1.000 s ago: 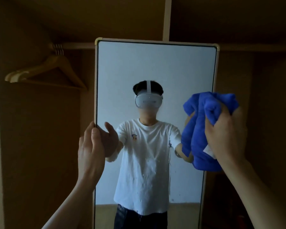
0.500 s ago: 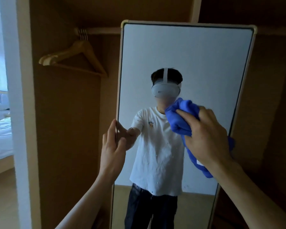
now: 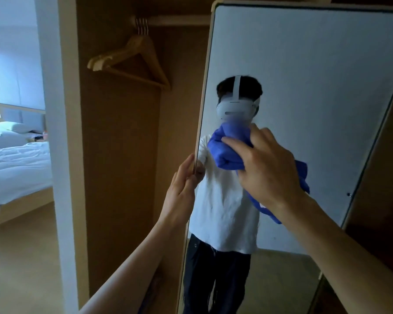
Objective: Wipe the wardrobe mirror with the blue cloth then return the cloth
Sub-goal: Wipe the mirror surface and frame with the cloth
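- Head view: the right hand (image 3: pixel 266 168) has its fingers curled around a bunched-up soft blue cloth (image 3: pixel 227 152) and pushes it against the glass.
- The cloth sits near the middle of the tall wardrobe mirror with a pale wooden frame (image 3: pixel 304 64).
- The left hand (image 3: pixel 182 189) rests on the mirror's left edge with straight fingers. It holds nothing else.
- Light wooden coat hangers (image 3: pixel 132 57) hang on a rail inside the brown wardrobe, left of the mirror.
- A white bed (image 3: pixel 16 168) is far off to the left.
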